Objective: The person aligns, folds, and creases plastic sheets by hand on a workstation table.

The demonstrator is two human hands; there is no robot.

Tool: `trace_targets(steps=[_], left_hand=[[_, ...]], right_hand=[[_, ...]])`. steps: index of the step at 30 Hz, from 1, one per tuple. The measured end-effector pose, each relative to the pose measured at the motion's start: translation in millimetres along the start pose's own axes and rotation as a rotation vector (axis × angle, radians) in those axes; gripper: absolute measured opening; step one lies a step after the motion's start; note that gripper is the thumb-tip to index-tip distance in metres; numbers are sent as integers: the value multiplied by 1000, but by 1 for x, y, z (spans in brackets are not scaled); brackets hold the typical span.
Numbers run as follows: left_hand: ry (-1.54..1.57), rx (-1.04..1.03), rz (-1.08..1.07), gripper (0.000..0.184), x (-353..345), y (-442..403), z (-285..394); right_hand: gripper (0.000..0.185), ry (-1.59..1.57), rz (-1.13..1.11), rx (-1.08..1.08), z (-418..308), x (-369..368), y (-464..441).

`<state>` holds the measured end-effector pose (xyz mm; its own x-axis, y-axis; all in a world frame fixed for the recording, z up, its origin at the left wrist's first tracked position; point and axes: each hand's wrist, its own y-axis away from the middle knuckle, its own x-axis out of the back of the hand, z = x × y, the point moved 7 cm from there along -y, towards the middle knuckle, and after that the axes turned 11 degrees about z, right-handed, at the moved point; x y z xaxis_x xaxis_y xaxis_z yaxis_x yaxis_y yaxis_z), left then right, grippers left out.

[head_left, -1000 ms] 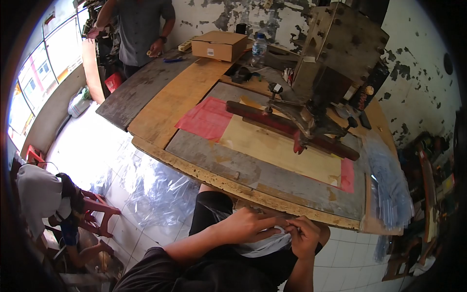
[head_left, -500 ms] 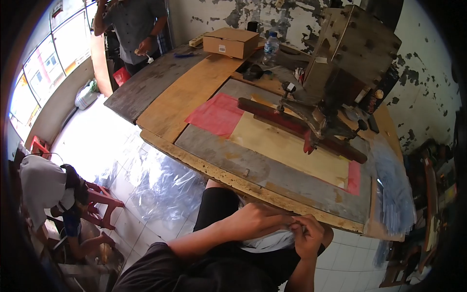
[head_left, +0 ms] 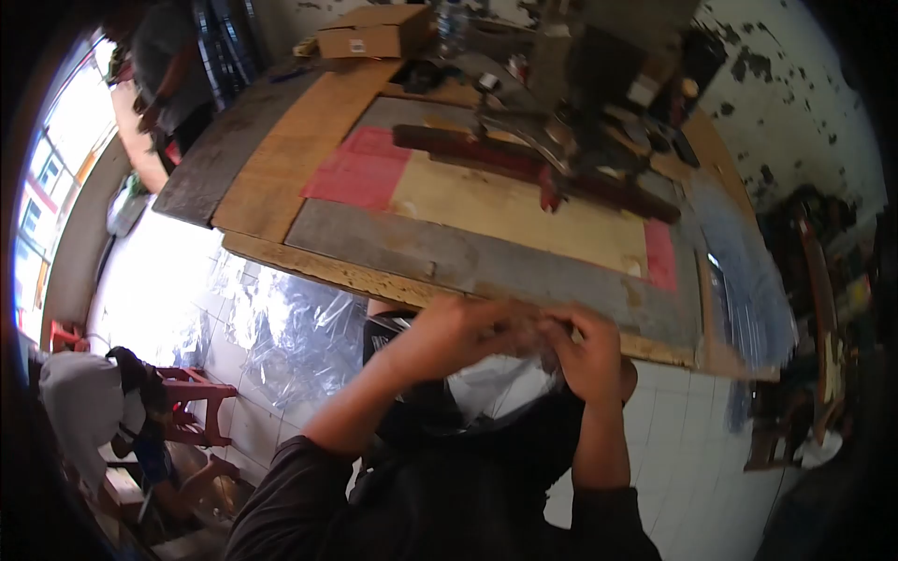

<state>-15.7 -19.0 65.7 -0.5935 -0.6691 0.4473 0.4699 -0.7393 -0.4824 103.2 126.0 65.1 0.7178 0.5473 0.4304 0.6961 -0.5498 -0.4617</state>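
Observation:
Over my lap, both hands meet at the table's front edge. My left hand is closed, its fingertips pinching at the upper edge of a thin clear plastic sheet. My right hand is also closed on this plastic, thumb and fingers bent together close to the left fingertips. The sheet hangs crumpled below the hands; motion blurs the fingertips. Just beyond lies a press bed with a yellow sheet and pink pieces, under a dark red sealing bar.
Clear plastic sheets are stacked at the table's right edge, and more plastic lies on the floor at left. A cardboard box and a bottle stand at the back. One person stands far left; another sits near a red stool.
Both hands have risen toward the table edge, lifting the plastic. My view has tilted and shifted, so the table appears higher and farther left. The standing person has turned and lowered their arm.

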Motion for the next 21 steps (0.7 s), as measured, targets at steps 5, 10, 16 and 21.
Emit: trace_targets(steps=[5, 10, 16, 21], left_hand=[[-4, 69, -85, 35, 5, -8, 0], [-13, 43, -85, 36, 6, -7, 2], [-91, 55, -66, 36, 14, -4, 5], [-255, 158, -248, 33, 34, -1, 0]], right_hand=[[14, -206, -104, -131, 7, -11, -5], [11, -181, -77, -92, -4, -8, -5], [12, -252, -43, -87, -1, -6, 1], [13, -356, -25, -191, 15, -3, 1]])
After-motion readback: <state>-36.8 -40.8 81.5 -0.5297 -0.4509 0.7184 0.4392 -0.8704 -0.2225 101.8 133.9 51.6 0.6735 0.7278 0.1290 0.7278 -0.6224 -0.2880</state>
